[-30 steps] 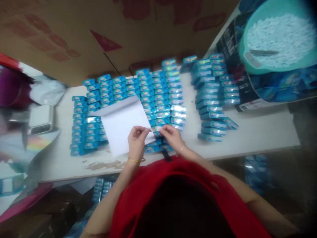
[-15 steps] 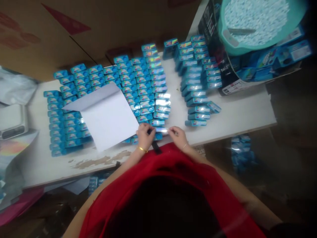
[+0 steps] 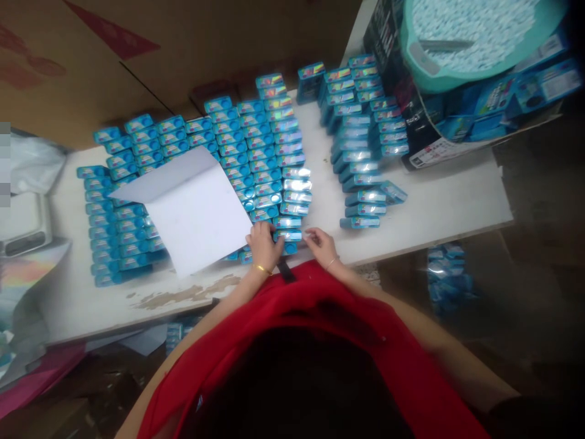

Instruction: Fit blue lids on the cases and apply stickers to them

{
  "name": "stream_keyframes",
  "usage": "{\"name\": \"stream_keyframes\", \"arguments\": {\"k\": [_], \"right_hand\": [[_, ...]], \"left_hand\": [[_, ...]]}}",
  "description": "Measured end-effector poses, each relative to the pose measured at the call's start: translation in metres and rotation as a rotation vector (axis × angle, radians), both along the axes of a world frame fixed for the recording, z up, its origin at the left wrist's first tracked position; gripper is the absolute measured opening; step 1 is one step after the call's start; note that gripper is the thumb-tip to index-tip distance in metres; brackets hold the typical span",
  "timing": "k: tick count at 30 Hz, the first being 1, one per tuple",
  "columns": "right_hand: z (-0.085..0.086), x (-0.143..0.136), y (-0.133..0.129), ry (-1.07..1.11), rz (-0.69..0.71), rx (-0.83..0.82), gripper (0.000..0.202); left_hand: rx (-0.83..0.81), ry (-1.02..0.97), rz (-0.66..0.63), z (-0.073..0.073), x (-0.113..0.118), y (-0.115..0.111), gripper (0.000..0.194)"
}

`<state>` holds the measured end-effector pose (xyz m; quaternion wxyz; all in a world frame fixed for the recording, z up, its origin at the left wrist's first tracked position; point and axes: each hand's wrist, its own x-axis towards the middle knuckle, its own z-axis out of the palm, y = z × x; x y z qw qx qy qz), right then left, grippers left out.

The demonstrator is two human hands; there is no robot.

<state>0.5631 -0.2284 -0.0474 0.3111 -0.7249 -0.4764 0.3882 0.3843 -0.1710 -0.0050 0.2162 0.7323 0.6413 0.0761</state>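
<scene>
Rows of small blue boxes [image 3: 262, 164] stand on the white table [image 3: 439, 210]. A white sheet [image 3: 196, 213] with a folded flap lies over several of them. My left hand [image 3: 264, 244], with a gold bracelet at the wrist, is at the sheet's right corner beside the front boxes; its fingers are curled, and what they touch is hard to make out. Just right of the front box [image 3: 287, 235], my right hand [image 3: 320, 245] has thumb and forefinger near each other; anything between them is too small to see.
A teal basin [image 3: 414, 61] of small white-blue pieces rests on a black carton [image 3: 411, 116] of blue packs at back right. More blue boxes [image 3: 361, 164] stand right of centre. A white device [image 3: 25, 222] sits far left.
Both hands have separated slightly from the strip-like shiny item at the front row; a shiny-topped box now shows between them. The whole view has shifted a little.
</scene>
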Motion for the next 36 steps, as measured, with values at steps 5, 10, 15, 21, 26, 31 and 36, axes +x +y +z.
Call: {"name": "stream_keyframes", "arguments": {"k": [5, 10, 15, 21, 26, 31, 36], "right_hand": [[0.009, -0.004, -0.008, -0.039, 0.12, 0.004, 0.031], [0.018, 0.0, -0.002, -0.064, 0.349, -0.12, 0.031], [0.055, -0.008, 0.058, -0.254, 0.235, 0.159, 0.032], [0.104, -0.105, 0.201, -0.266, 0.358, 0.57, 0.043], [0.089, -0.17, 0.268, -0.359, 0.576, 0.507, 0.04], [0.055, -0.175, 0.248, -0.442, 0.823, 0.387, 0.027], [0.014, -0.174, 0.226, -0.48, 0.837, 0.371, 0.033]], "left_hand": [[0.046, 0.073, -0.361, 0.001, -0.015, -0.013, 0.032], [0.035, 0.04, -0.557, 0.01, -0.019, -0.009, 0.031], [0.372, -0.176, -0.248, 0.057, -0.079, 0.1, 0.029], [0.333, -0.086, 0.197, 0.078, -0.194, 0.273, 0.025], [-0.087, 0.188, -0.107, 0.04, -0.208, 0.272, 0.024], [-0.038, 0.237, -0.172, 0.016, -0.193, 0.213, 0.025], [0.028, 0.208, -0.128, 0.0, -0.185, 0.2, 0.036]]}}
